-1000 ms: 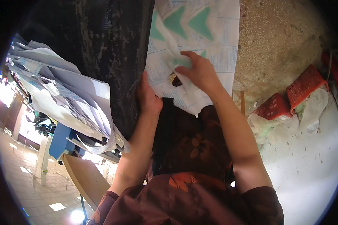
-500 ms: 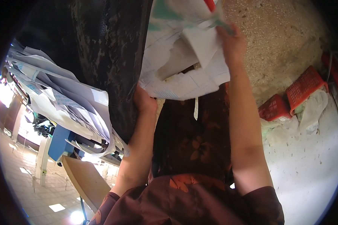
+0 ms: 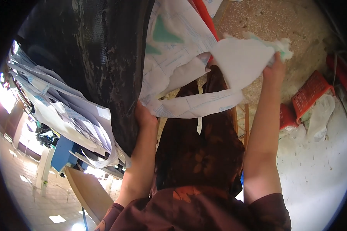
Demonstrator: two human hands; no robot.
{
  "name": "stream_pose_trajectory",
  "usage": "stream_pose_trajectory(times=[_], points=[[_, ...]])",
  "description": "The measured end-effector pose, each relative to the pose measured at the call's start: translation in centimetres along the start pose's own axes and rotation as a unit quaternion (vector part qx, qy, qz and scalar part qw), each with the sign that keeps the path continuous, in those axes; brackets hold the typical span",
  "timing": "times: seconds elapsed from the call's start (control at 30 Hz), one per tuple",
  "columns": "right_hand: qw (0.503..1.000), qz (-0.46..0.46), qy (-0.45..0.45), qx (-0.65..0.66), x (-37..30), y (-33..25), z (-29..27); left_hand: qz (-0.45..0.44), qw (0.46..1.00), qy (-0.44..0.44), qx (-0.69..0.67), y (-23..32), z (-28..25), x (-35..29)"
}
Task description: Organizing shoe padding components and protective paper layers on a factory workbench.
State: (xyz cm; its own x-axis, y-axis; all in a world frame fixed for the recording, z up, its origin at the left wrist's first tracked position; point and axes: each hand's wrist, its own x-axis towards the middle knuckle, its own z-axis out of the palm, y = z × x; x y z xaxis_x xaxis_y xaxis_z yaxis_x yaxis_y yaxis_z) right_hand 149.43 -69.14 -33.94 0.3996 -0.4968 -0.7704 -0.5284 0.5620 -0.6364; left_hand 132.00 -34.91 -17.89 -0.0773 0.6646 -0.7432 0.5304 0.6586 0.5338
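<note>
Right hand [image 3: 274, 68] gripping torn white paper piece [image 3: 245, 61], raised away from printed sheet [image 3: 173, 57] on dark table [image 3: 104, 65]; left hand [image 3: 144, 115] pinning sheet edge. Best pulled steadily, sheet held firm.

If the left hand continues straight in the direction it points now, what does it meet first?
Probably the white printed paper sheets just above the left hand, which it already touches; depth is unclear.

Red crates [image 3: 311, 95] on floor; paper stack [image 3: 61, 111] left.
</note>
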Motion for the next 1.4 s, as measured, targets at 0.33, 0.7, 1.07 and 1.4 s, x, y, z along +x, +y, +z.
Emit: stream_pose_trajectory(times=[0.33, 0.7, 1.07, 1.4], points=[[0.984, -0.044, -0.003, 0.174, 5.0, -6.5, -5.0, 0.010, 0.999, 0.022, 0.027, -0.4, -0.4, 1.7], [0.894, -0.194, -0.227, -0.334, -18.0, -0.9, 5.7, 0.140, 0.947, 0.011, 0.289, -1.2, -3.1, 0.3], [0.729, -0.220, -0.565, -0.318, -23.1, 8.1, 3.5, -0.035, 0.978, -0.195, 0.071, 0.3, 5.3, -0.5], [0.804, -0.131, -0.404, -0.415, -14.5, 5.4, 7.7, 0.000, 0.966, -0.250, 0.061, 1.2, 4.5, 1.1]])
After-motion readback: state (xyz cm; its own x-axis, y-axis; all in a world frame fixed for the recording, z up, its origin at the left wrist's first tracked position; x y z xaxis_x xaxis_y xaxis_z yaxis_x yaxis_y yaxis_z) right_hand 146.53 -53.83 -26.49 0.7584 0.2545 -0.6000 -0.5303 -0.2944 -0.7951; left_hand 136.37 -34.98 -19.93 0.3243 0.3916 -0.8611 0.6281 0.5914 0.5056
